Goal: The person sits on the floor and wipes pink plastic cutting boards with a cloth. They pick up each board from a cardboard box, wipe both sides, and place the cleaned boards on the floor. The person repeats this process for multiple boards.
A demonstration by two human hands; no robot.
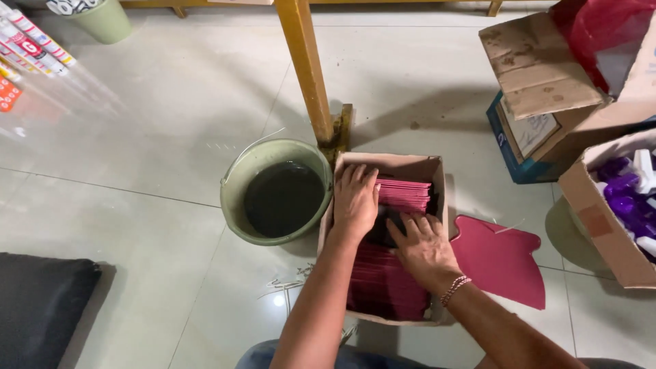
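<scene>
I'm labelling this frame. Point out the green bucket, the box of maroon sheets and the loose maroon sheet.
Green bucket [236, 205]: head view, left rim.
Box [393, 164]: head view, far wall.
Loose maroon sheet [499, 263]: head view, middle.

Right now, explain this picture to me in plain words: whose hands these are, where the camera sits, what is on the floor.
The single picture comes from a camera worn on a person's head, looking down at their own bare arms. Both hands reach into an open cardboard box on the tiled floor, packed with dark pink folded paper pieces. The left hand lies flat on the stack; the right hand, with a beaded bracelet, presses beside it. Neither clearly grips anything. A green bucket stands left of the box, a loose pink cutout lies right, and more boxes sit beyond.
</scene>
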